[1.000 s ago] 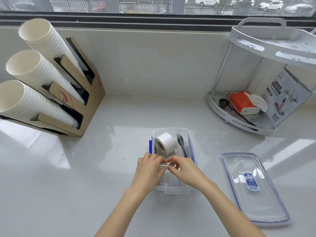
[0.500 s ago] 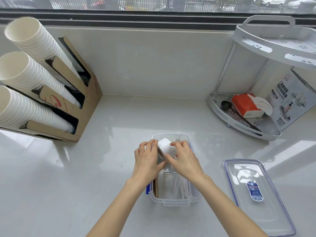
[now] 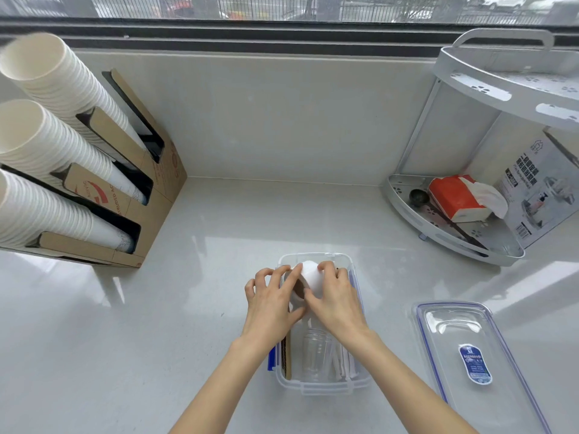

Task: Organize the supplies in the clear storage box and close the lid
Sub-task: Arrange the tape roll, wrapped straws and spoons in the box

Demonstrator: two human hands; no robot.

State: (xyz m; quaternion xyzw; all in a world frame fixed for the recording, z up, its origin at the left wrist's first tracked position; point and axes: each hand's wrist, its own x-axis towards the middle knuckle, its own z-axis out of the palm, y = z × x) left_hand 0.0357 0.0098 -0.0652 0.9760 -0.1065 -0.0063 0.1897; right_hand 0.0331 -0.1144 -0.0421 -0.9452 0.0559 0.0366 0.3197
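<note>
The clear storage box [image 3: 326, 390] stands on the white counter in front of me, lid off. Both hands are over its far half. My left hand [image 3: 272, 303] and my right hand [image 3: 335, 299] together grip a white tape roll [image 3: 308, 277] with a brown core, held just above the box's inside. In the near half lie a small clear jar [image 3: 315, 349], brown card pieces [image 3: 286, 358] along the left wall and white sticks [image 3: 343, 361] on the right. The fork seen earlier is hidden under my right hand. The clear lid [image 3: 463, 349], blue-edged with a blue label, lies flat to the right.
A cardboard dispenser [image 3: 138, 211] with three stacks of white paper cups [image 3: 47, 145] stands at the left. At the back right stands a white corner shelf [image 3: 454, 233] holding a red tissue pack [image 3: 457, 198], a black scoop and a printed box [image 3: 542, 189]. A wall and window run behind.
My hands left the thin stick in the near part of the box, moved to its far end and took hold of the tape roll. My head came closer.
</note>
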